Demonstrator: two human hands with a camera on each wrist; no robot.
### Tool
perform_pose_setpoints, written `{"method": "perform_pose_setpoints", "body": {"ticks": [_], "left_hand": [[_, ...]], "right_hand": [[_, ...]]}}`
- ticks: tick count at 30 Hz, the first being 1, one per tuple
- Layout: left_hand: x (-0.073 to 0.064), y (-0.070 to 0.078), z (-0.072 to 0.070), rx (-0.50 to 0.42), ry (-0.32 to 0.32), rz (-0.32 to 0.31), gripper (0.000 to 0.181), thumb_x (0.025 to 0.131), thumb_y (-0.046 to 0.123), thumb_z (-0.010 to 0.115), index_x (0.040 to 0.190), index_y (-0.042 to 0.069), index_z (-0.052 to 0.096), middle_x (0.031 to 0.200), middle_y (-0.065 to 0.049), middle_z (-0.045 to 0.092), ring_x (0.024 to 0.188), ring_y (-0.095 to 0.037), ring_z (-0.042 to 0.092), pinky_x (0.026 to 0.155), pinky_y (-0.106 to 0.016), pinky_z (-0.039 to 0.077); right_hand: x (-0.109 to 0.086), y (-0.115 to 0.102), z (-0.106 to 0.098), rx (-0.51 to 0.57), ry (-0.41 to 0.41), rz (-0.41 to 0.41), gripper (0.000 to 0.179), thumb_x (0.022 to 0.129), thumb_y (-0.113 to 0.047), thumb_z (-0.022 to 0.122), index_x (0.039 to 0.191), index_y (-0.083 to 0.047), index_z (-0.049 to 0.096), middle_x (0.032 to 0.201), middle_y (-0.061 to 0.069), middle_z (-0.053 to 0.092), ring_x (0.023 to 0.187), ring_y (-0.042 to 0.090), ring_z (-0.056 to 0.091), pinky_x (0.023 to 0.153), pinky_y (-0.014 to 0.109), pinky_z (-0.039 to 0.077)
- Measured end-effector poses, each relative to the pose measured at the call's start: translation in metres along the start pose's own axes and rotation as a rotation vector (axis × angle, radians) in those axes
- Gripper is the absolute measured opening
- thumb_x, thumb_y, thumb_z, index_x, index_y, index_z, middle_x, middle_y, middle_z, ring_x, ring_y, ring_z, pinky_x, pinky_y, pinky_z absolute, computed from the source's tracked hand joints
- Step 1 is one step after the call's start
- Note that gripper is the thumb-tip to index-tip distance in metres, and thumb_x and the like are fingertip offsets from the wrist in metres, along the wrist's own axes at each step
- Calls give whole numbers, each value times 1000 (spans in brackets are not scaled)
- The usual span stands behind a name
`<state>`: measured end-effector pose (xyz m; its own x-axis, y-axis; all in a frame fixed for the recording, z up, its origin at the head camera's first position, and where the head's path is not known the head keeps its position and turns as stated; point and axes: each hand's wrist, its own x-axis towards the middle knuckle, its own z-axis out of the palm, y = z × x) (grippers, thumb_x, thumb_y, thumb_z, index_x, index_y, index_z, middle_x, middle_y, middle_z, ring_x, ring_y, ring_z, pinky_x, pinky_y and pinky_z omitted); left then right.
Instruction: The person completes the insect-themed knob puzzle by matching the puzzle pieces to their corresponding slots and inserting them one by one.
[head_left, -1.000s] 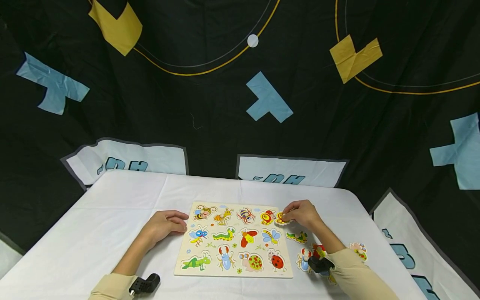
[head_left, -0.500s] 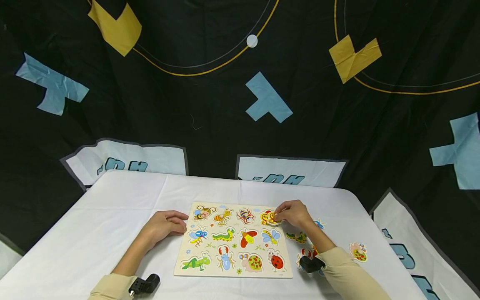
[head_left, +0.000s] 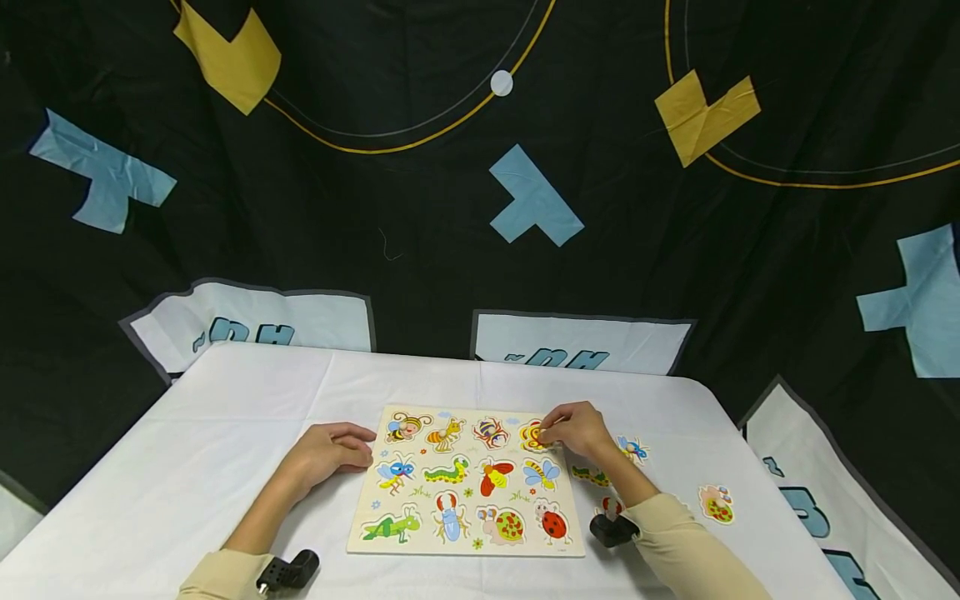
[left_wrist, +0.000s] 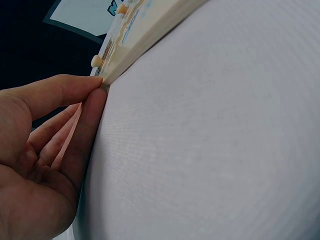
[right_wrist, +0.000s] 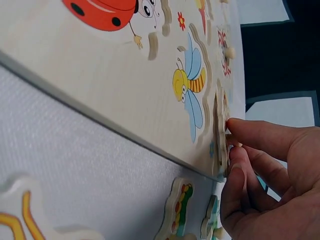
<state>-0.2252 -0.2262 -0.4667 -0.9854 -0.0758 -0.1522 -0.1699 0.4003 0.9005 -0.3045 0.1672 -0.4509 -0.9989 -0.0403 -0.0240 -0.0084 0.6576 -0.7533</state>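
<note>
A wooden insect puzzle board (head_left: 420, 546) lies on the white-covered table. My left hand (head_left: 333, 454) is at its left side; in the left wrist view the thumb and forefinger pinch the board's edge near a corner. My right hand (head_left: 577, 429) pinches a yellow-and-red butterfly puzzle piece (head_left: 531, 436) by its small knob. In the right wrist view that piece (right_wrist: 220, 127) lies over the butterfly recess, close to the board's surface. Its face is mostly hidden behind the fingers. Knobbed pieces such as the spider (head_left: 491, 432) sit in the top row.
Loose pieces lie right of the board: a caterpillar (head_left: 590, 476), a blue winged insect (head_left: 632, 450), a snail (head_left: 717, 505) and a red-horned beetle (head_left: 611, 505), partly behind the right wrist camera (head_left: 613, 530). A black curtain (head_left: 420, 225) hangs beyond the table.
My right hand has moved left with the butterfly piece, from beside the board's right edge onto the printed butterfly. The blue winged insect piece has come into sight. My left hand stays put.
</note>
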Motion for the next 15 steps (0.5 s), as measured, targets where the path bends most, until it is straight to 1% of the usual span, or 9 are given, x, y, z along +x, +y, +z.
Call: {"method": "perform_pose_setpoints", "body": {"ticks": [9, 15], "left_hand": [[0, 0, 0, -25, -7, 0, 42, 77, 5, 80, 118, 0, 70, 85, -5, 76, 81, -14, 69, 71, -27, 55], [0, 0, 0, -8, 0, -5, 43, 77, 7, 81, 118, 1, 71, 84, -4, 77, 81, -14, 69, 71, -27, 54]], "right_hand": [[-1, -4, 5, 15, 11, -14, 11, 74, -12, 85, 79, -9, 77, 73, 3, 68, 68, 16, 57, 58, 26, 43], [-1, -5, 8, 14, 15, -5, 11, 74, -12, 85, 80, -10, 76, 75, 4, 69, 69, 18, 60, 58, 27, 44]]}}
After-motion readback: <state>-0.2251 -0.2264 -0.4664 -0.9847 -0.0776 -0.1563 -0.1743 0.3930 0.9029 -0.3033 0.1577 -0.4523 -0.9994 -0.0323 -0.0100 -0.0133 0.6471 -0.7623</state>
